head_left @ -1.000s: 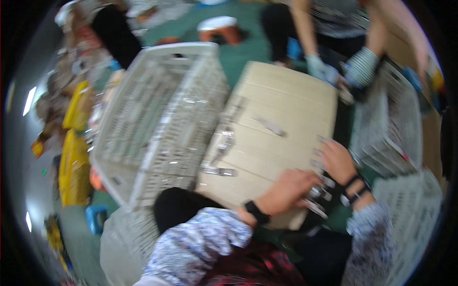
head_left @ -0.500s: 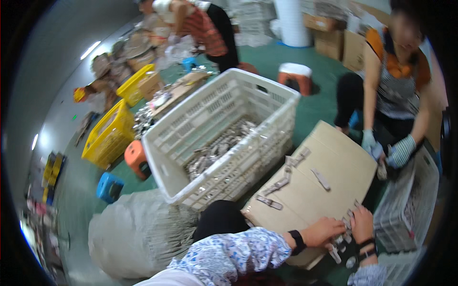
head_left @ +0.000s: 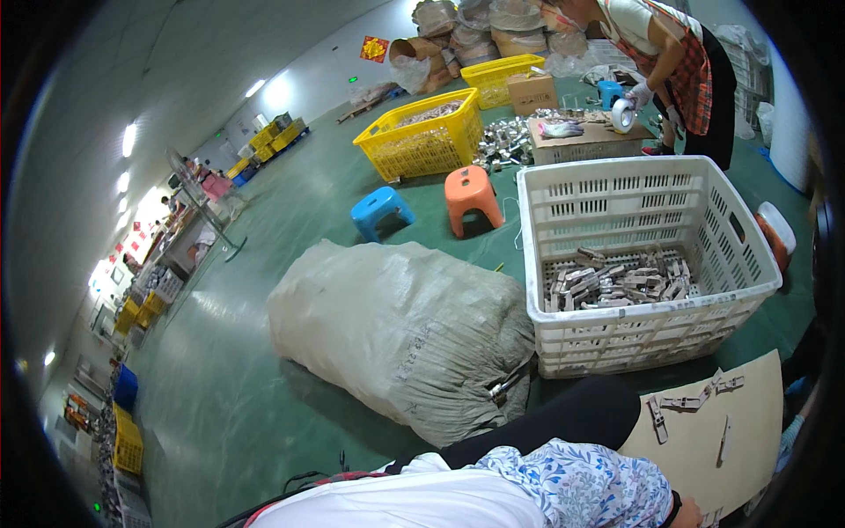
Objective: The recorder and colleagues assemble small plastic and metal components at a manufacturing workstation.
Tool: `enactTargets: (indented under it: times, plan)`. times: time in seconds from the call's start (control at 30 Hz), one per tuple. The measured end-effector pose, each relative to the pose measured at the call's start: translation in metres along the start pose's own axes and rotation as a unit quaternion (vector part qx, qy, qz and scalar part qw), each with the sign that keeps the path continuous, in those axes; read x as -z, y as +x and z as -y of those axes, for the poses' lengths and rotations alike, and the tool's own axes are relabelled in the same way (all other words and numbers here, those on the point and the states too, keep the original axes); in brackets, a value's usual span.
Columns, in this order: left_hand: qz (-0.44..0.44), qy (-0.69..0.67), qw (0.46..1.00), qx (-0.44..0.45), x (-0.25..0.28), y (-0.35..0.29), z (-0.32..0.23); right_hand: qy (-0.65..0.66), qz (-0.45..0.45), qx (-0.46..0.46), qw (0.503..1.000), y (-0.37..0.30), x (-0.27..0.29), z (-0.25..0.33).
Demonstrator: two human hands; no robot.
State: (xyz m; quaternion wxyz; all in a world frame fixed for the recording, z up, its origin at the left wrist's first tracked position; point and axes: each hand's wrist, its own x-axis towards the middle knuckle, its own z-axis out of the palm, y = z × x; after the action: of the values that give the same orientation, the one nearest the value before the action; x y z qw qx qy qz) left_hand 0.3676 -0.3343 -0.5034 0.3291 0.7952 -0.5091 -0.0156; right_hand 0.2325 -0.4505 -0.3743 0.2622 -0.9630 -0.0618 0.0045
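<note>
Only a sliver of my left hand [head_left: 687, 511] shows at the lower edge, beyond a dark wristband and a blue-flowered sleeve. It rests by the near edge of the cardboard sheet [head_left: 682, 466]; its fingers are hidden, so their hold does not show. My right hand is outside the picture. Several hinge-like metal pieces [head_left: 679, 403] lie in a line on the cardboard, with a single slim piece [head_left: 724, 438] apart from them. Just beyond stands a large white crate [head_left: 647, 308] with similar metal pieces [head_left: 616, 283] on its bottom.
A stuffed pale sack [head_left: 396, 326] lies left of the crate. Behind are blue [head_left: 383, 211] and orange stools [head_left: 473, 198] and yellow crates [head_left: 422, 141]. A co-worker [head_left: 695, 79] in a checked apron holds a tape roll [head_left: 623, 115]. Another person's gloved hand [head_left: 790, 436] shows at right.
The view has swung left and up. The cardboard and my left hand now sit at the lower right; my right hand and most of the person at right have left the picture.
</note>
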Motion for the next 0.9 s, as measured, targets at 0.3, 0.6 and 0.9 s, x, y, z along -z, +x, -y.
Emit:
enactTargets:
  times: [0.3,0.6,0.9]
  plan:
    - [0.044,-0.047,0.998,0.027,-0.020,0.005,0.012,-0.131,0.008,0.071,0.989,-0.008,-0.038,0.020]
    - [0.079,-0.021,0.987,0.139,0.037,-0.028,0.077,-0.242,-0.111,0.209,0.941,0.047,-0.058,0.068]
    - [0.103,-0.124,0.982,0.096,0.027,-0.007,-0.009,-0.146,-0.117,0.033,0.982,0.005,-0.060,0.000]
